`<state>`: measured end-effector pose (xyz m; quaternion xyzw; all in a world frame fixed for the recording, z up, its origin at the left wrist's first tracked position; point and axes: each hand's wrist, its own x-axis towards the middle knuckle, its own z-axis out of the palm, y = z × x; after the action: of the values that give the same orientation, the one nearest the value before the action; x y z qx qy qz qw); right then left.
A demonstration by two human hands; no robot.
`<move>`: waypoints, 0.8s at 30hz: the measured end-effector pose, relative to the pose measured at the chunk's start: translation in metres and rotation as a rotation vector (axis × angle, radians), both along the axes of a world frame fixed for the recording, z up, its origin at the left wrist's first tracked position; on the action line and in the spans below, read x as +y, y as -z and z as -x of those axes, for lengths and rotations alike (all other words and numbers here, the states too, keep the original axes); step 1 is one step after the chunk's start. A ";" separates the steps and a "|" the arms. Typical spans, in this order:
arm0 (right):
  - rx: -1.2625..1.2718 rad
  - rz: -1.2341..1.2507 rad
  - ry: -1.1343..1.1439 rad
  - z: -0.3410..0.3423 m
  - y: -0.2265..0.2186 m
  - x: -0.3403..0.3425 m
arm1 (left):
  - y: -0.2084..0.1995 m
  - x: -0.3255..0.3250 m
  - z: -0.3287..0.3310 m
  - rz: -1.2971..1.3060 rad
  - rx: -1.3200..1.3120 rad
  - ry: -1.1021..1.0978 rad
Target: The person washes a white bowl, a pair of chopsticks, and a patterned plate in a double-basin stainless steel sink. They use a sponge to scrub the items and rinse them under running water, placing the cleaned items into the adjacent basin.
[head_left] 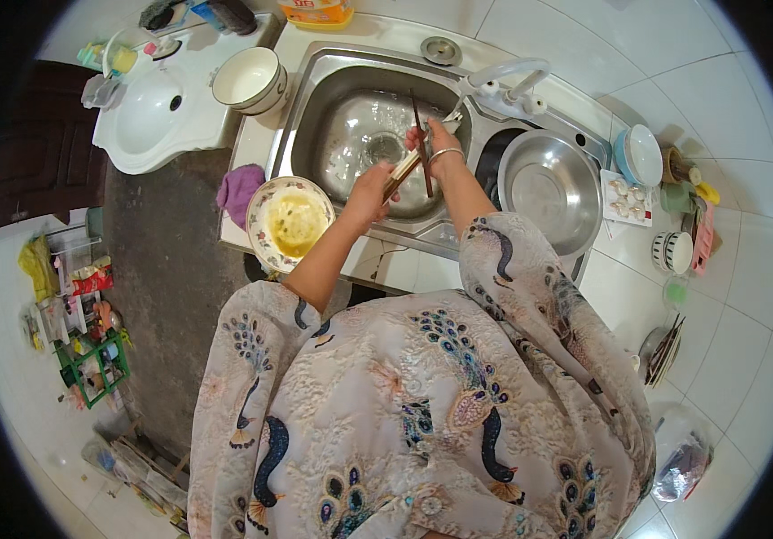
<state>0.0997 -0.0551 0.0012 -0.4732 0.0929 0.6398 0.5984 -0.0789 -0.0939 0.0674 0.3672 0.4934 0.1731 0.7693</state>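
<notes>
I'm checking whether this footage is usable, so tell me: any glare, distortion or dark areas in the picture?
Head view: bright glints in the steel sink, a pale sheen inside the metal basin; seams between the wall tiles curve toward the rim, with black corners beyond; the floor at left looks darker; the left hand and right hand are well lit.

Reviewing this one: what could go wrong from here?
The chopsticks could slip into the sink: the left hand and right hand hold them above it, and a dark chopstick juts out at its own angle.

The plate of yellow liquid sits at the counter's front edge beside the left forearm; a bump might spill it.
</notes>
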 end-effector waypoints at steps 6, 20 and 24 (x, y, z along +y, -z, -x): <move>-0.045 -0.036 0.005 -0.008 -0.002 0.011 | -0.013 0.004 -0.019 -0.004 0.083 0.099; -0.077 -0.104 0.038 0.000 -0.034 -0.006 | 0.009 0.005 -0.036 -0.248 0.111 0.298; 0.091 -0.151 0.026 -0.005 -0.014 -0.006 | 0.009 -0.004 -0.053 -0.389 0.081 0.218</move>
<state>0.1042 -0.0609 0.0154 -0.3960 0.0775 0.6580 0.6358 -0.0257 -0.0981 0.0581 0.5665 0.4383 0.1660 0.6778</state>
